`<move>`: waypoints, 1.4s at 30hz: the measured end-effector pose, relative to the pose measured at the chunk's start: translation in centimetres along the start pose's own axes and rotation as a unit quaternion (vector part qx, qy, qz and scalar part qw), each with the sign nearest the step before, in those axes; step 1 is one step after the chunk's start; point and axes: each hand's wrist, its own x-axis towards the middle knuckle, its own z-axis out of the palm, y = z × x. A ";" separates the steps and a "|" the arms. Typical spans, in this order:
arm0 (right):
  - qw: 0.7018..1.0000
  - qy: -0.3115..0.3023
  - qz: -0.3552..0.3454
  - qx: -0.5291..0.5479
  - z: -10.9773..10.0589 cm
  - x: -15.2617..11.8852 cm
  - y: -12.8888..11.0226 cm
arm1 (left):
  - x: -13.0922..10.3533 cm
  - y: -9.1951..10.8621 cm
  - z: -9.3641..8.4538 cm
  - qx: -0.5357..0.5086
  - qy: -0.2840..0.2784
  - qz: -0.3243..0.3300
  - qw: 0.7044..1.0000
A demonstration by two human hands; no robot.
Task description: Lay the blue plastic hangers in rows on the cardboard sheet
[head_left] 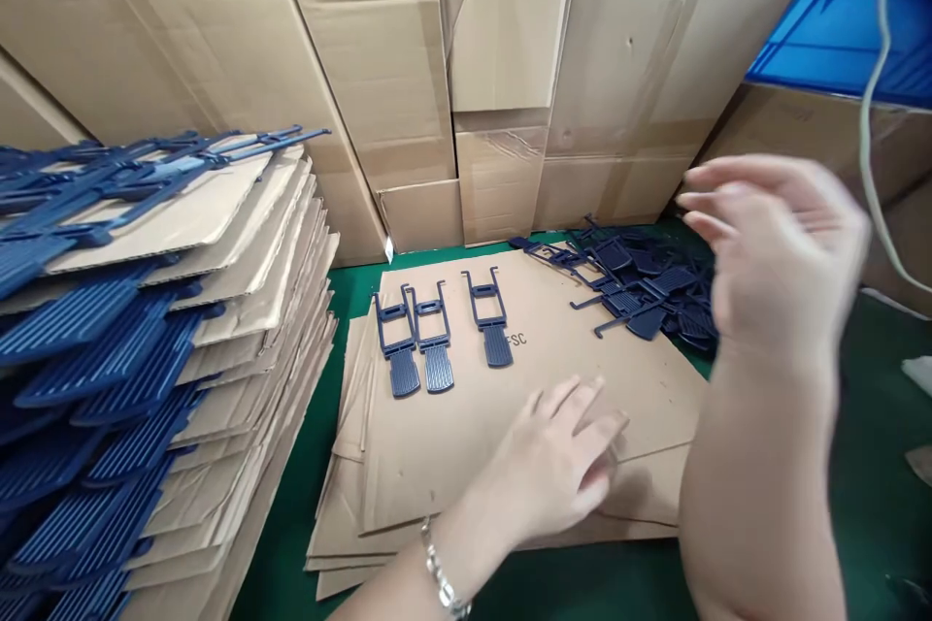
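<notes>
My left hand [557, 456], with a chain bracelet [441, 572] at its wrist, is open over a flat cardboard sheet [451, 456], fingers spread and nothing in them. Three dark blue plastic parts lie in front of it: a left part [397, 344], a middle part [435, 340] close beside it, and a right part [489, 315] a little apart. Each has a two-armed frame and a ribbed paddle end. My right hand [782, 252] is raised at the right, blurred, its fingers bent but apart, with no object visible in them. It is nearest to a loose pile of similar parts [648, 281].
At the left rises a tall stack of cardboard sheets [248, 330] layered with blue parts [94, 349]. Cardboard panels [364, 49] wall off the back. A blue crate [845, 19] and a hanging white cable [870, 136] are at the right. The table surface [277, 505] is green.
</notes>
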 end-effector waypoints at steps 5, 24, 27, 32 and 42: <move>0.965 -0.083 0.155 -0.197 4.5 -1.2 8.3 | 0.2 -2.9 4.1 0.022 -0.115 -0.045 0.992; 0.748 -0.364 0.186 -0.522 10.6 -1.9 18.6 | -2.4 -4.6 2.8 0.044 -0.088 -0.056 0.994; 0.773 -0.298 0.129 -0.545 9.6 -1.9 18.0 | -2.4 -4.8 3.5 0.038 -0.065 -0.053 0.996; 0.890 -0.109 0.140 -0.421 8.3 -2.8 14.9 | -2.4 -4.7 3.8 0.002 -0.040 -0.051 0.998; 0.974 -0.133 -0.116 -0.139 6.4 -12.6 5.5 | -1.9 -6.5 2.0 -0.677 -0.009 -0.199 0.709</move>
